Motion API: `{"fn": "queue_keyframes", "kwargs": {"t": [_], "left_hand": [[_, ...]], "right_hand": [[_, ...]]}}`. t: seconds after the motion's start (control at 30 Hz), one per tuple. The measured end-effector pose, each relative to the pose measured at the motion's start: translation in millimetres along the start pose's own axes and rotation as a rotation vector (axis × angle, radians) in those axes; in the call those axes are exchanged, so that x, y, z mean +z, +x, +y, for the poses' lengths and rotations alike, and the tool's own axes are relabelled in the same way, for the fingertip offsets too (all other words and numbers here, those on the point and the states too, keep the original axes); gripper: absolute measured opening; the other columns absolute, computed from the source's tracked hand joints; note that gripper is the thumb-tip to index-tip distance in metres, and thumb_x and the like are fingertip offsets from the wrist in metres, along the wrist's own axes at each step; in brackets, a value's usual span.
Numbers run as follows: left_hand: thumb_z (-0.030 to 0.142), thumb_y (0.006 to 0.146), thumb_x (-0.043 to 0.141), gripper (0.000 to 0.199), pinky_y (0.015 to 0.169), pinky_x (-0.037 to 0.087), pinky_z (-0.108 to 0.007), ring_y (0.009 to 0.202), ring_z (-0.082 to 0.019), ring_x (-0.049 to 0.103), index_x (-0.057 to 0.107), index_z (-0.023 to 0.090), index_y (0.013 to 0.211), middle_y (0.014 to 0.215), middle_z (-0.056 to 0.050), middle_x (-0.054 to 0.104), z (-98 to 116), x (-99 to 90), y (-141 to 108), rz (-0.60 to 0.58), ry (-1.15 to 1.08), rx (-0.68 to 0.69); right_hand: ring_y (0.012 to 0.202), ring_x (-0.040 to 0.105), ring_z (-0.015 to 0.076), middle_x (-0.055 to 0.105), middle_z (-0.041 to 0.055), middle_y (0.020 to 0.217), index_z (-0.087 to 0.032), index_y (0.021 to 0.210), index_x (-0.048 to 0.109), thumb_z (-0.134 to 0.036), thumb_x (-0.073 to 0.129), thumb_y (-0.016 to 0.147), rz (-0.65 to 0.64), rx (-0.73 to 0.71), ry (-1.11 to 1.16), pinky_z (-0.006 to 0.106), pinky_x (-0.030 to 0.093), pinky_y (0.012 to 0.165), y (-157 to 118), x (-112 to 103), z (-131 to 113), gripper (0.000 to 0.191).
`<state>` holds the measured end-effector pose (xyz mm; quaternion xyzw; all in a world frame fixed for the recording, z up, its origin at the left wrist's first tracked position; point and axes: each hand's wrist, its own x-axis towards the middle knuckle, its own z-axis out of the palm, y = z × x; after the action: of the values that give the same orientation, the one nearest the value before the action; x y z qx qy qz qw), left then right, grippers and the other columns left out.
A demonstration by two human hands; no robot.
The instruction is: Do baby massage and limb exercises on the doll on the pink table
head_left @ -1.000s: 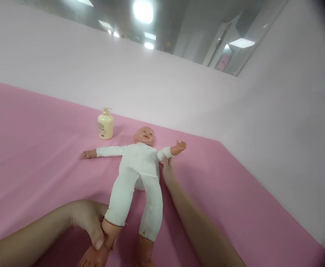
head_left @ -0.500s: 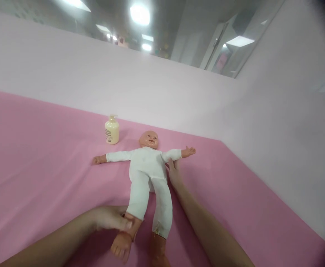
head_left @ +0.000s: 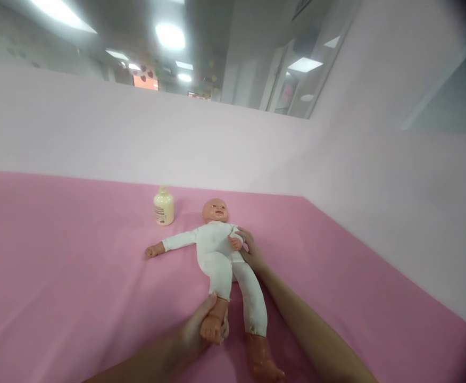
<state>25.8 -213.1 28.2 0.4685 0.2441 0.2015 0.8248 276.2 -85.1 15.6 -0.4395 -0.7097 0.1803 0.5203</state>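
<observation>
A baby doll [head_left: 213, 242] in a white cloth suit lies on its back, head towards the wall. My left hand [head_left: 196, 327] is wrapped round the ankle of the doll's leg on the left, with that knee slightly bent. At the other side, my right hand [head_left: 251, 250] holds the doll's bent arm [head_left: 235, 242] against its body; some of its fingers are hidden. The doll's other arm [head_left: 180, 240] stretches out to the left, and its second leg [head_left: 254, 303] lies extended towards me.
A pale yellow pump bottle [head_left: 163, 206] stands on the pink padded surface [head_left: 77, 255], left of the doll's head. Behind it rises a white wall [head_left: 157, 138] with a window or mirror [head_left: 233, 53] above. Another wall [head_left: 396, 202] borders the right side.
My right hand has folded the doll's outstretched arm in over its body. My left hand has shifted right with the ankle, bending the leg a little. The camera view has tilted up.
</observation>
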Motion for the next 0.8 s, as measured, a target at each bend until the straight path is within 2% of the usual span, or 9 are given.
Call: {"fn": "queue_keyframes", "kwargs": {"t": [0.1,0.23,0.33,0.43,0.6,0.7,0.8], "left_hand": [[0.067,0.073,0.068,0.049,0.067,0.041,-0.039,0.059,-0.019,0.045,0.050,0.022,0.062,0.053,-0.002,0.041,-7,3.3,-3,-0.026,-0.014,-0.003],[0.078,0.069,0.063,0.058,0.069,0.040,-0.038,0.063,-0.019,0.046,0.051,0.022,0.067,0.060,-0.002,0.045,-17,8.7,-1,0.034,-0.112,0.077],[0.073,0.062,0.073,0.055,0.071,0.039,-0.039,0.069,-0.020,0.048,0.053,0.022,0.070,0.065,-0.003,0.048,-24,11.2,0,0.034,-0.121,0.112],[0.064,0.054,0.084,0.055,0.071,0.037,-0.038,0.069,-0.018,0.047,0.055,0.020,0.072,0.066,-0.001,0.048,-27,11.0,0,0.005,-0.078,0.105],[0.063,0.052,0.085,0.056,0.069,0.034,-0.034,0.067,-0.014,0.040,0.053,0.019,0.068,0.066,0.002,0.043,-21,10.6,-3,0.004,0.034,0.085],[0.065,0.051,0.084,0.060,0.070,0.034,-0.032,0.070,-0.014,0.041,0.055,0.018,0.074,0.071,0.002,0.045,-16,11.9,-5,-0.014,0.041,0.084],[0.063,0.051,0.085,0.060,0.070,0.034,-0.031,0.071,-0.014,0.041,0.056,0.017,0.076,0.073,0.001,0.046,-17,11.3,-5,0.001,0.043,0.083]], "right_hand": [[0.133,0.050,0.0257,0.055,0.0117,0.139,-0.025,0.121,0.063,-0.037,0.064,0.086,0.037,0.044,0.027,0.050,0.038,0.114,1,2,-6,0.038],[0.125,0.057,0.0248,0.060,0.0123,0.135,-0.023,0.129,0.058,-0.042,0.063,0.086,0.120,0.219,0.153,0.046,0.050,0.102,2,4,-10,0.048],[0.111,0.065,0.0254,0.066,0.0111,0.122,-0.022,0.125,0.059,-0.048,0.062,0.084,0.283,0.353,0.260,0.047,0.055,0.094,3,2,-6,0.048],[0.108,0.068,0.0265,0.069,0.0103,0.119,-0.022,0.124,0.059,-0.055,0.061,0.084,0.406,0.447,0.346,0.048,0.055,0.095,3,-4,3,0.052],[0.113,0.067,0.0287,0.070,0.0177,0.118,-0.015,0.126,0.057,-0.064,0.056,0.083,0.387,0.526,0.437,0.040,0.055,0.094,5,-11,16,0.065],[0.111,0.068,0.0296,0.073,0.0152,0.112,-0.019,0.127,0.058,-0.068,0.061,0.077,0.342,0.518,0.457,0.042,0.056,0.094,6,-13,18,0.070],[0.107,0.070,0.0285,0.074,0.0137,0.108,-0.020,0.126,0.059,-0.071,0.059,0.077,0.302,0.499,0.435,0.042,0.055,0.092,6,-15,19,0.070]]}}
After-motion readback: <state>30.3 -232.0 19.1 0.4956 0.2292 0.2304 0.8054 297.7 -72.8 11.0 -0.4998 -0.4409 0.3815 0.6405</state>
